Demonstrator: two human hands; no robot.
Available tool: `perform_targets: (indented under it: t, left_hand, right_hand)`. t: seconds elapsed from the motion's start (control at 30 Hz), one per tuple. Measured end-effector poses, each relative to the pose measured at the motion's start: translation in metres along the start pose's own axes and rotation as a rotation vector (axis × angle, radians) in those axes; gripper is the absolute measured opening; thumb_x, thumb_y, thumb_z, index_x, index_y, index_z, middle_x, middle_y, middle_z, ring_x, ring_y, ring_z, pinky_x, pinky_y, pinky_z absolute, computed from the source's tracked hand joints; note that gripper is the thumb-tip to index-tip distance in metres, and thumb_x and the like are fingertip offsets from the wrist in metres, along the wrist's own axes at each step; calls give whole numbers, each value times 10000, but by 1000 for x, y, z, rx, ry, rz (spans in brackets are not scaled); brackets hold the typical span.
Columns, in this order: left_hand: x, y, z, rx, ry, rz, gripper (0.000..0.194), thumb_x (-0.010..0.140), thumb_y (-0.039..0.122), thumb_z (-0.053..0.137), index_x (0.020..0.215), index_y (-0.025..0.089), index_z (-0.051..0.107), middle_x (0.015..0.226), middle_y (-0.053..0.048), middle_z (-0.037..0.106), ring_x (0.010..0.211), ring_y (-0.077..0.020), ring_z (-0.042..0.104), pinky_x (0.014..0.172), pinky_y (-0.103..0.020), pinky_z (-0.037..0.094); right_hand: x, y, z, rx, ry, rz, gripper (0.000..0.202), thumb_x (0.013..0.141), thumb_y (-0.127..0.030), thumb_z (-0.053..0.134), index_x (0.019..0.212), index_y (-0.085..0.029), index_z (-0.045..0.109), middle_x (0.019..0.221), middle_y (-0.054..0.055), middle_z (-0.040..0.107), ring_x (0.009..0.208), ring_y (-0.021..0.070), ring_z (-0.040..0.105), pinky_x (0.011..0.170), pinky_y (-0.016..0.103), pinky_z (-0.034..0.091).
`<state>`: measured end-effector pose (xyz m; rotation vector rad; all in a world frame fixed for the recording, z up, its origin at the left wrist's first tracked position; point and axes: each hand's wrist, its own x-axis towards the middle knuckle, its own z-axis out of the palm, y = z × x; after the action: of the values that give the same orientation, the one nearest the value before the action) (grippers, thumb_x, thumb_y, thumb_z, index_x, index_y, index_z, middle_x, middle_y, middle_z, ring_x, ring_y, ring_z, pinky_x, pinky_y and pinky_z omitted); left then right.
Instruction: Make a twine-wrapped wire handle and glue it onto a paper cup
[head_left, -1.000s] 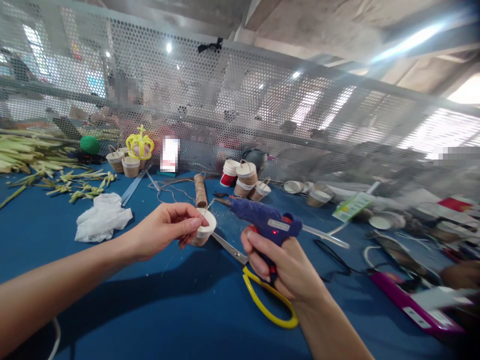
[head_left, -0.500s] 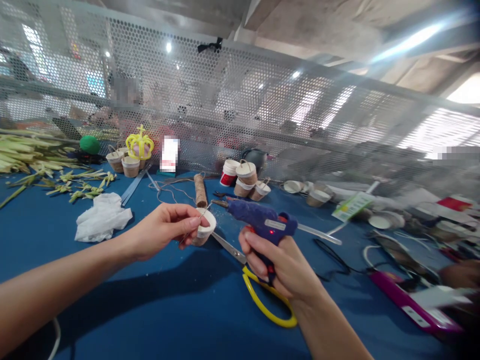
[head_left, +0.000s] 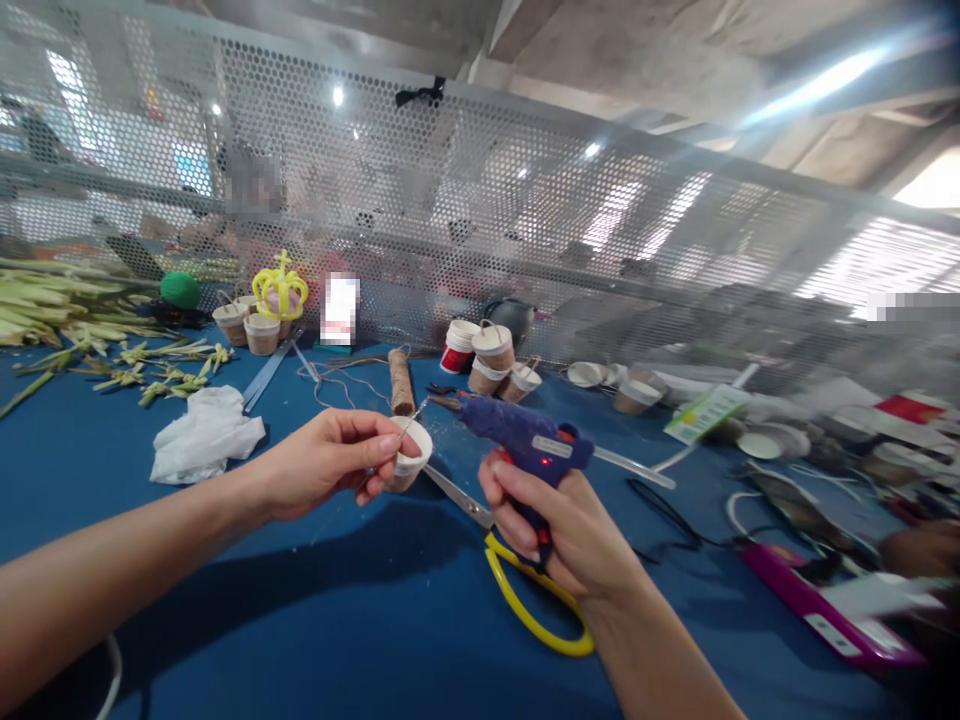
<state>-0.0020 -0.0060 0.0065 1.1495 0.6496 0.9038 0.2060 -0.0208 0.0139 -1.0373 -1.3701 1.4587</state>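
Note:
My left hand [head_left: 346,462] pinches a thin piece of twine [head_left: 411,424] between thumb and fingertips, its free end pointing up to the right. Just behind those fingers is a small white-rimmed cup [head_left: 417,458]; I cannot tell whether they touch it. A blue hot glue gun [head_left: 517,432] is in my right hand [head_left: 551,515], fingers wrapped round its handle. Its nozzle points left, a short gap from the twine's tip, and a clear glue stick juts from its back. Yellow-handled scissors [head_left: 517,598] lie partly under my right hand.
A twine roll [head_left: 401,382] lies beyond the cup, with several finished cups [head_left: 491,350] to its right. At left are a crumpled white cloth [head_left: 206,435] and green leaf strips [head_left: 52,300]. A purple power strip [head_left: 817,605] lies at right; a perforated metal screen [head_left: 450,200] stands behind.
The glue gun has shifted slightly right, its nozzle drawing away from the twine. A shiny whitish trace now shows near the twine's tip. My left hand has barely moved.

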Motion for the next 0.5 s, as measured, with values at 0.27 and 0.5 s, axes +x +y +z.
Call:
perform_targets:
  t: [0.27, 0.5]
  left_hand:
    - [1, 1, 1, -7, 1, 18, 182, 726, 299, 597, 768, 122, 614, 507, 24, 509, 455, -54, 447, 415, -172, 323]
    - [0, -1, -1, -4, 0, 29, 177, 740, 292, 584, 775, 121, 610, 521, 24, 506, 462, -50, 445, 422, -170, 329]
  right_hand:
    - [0, -1, -1, -8, 10, -9, 241, 744, -317, 544, 593, -133, 503, 324, -67, 373, 285, 22, 276, 307, 158, 172]
    - [-1, 1, 2, -49, 0, -20, 241, 734, -325, 548, 590, -139, 496, 322, -70, 374, 279, 25, 269, 304, 165, 176]
